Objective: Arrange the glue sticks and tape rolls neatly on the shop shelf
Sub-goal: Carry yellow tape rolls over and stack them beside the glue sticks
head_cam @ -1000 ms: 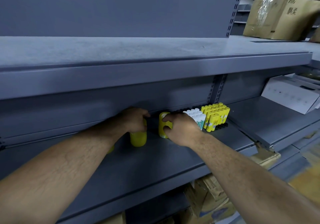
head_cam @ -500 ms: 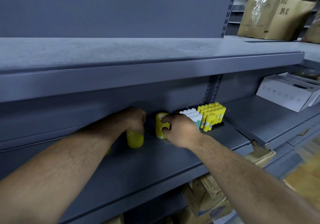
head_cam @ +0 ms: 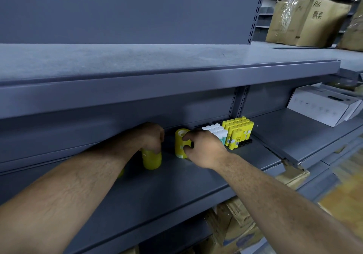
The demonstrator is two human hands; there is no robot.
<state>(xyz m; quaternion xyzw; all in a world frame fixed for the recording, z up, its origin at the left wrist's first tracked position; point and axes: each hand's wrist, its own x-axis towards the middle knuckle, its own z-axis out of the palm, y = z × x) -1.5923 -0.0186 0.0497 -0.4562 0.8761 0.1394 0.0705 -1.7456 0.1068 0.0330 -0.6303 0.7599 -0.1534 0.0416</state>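
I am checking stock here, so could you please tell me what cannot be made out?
Head view only.
Top of the left yellow roll stack: covered by the left hand.
Right side of the right yellow roll stack: covered by the right hand.
Front rows of the white glue sticks: hidden behind the right hand.
Label print on the yellow glue sticks: too small.
Most of the yellow object: hidden by the left forearm.

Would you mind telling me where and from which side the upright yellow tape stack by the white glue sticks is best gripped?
I'd grip the yellow tape stack round its curved wall at mid-height, coming from the open front. It stands upright, the upper shelf hangs low overhead, and white glue sticks stand close on its right.
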